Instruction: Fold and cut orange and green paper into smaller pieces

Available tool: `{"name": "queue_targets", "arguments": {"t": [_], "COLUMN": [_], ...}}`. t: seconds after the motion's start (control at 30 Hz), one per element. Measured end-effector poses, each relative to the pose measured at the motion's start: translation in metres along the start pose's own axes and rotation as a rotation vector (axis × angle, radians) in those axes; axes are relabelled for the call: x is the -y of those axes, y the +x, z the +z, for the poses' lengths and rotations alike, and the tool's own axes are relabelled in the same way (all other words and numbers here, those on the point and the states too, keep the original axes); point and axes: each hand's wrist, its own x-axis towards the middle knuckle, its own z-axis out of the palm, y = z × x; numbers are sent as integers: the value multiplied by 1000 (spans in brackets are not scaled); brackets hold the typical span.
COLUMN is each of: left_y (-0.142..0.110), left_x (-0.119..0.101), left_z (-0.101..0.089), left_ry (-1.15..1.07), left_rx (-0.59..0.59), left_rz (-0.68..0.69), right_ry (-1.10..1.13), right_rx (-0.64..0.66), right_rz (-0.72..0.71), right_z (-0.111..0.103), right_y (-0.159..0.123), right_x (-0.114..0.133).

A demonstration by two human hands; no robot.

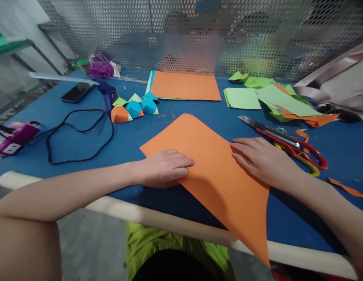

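Note:
A large orange paper sheet (210,168) lies slantwise before me, its upper end rounded and its lower corner hanging past the table's front edge. At the sheet's left edge is my left hand (166,168), fingers bent over the paper and closed on it; its thumb is mostly hidden. My right hand (259,160) rests along the right edge with fingers stretched out and close together, touching the paper. Just right of that hand lie a utility knife (275,134) and scissors with red and yellow handles (319,158).
Stacked coloured paper (185,86), green squares (242,98) and paper scraps (289,103) lie at the back. Folded paper pieces (134,107) stand beside a blue glue gun (106,93). Leftward are a phone (77,92), a black cord (70,160) and a pink power strip (18,136). Perforated metal (181,39) rises behind.

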Motion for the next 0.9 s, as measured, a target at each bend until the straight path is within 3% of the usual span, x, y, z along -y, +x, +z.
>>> {"name": "queue_targets", "arguments": {"t": [0.9], "left_y": [-2], "left_x": [-2], "left_z": [-1], "left_ry": [12], "left_rx": [1], "left_rz": [7], "right_ry": [-36], "right_rx": [-50], "right_rz": [-70], "right_z": [5], "right_y": [0], "right_x": [-2]}}
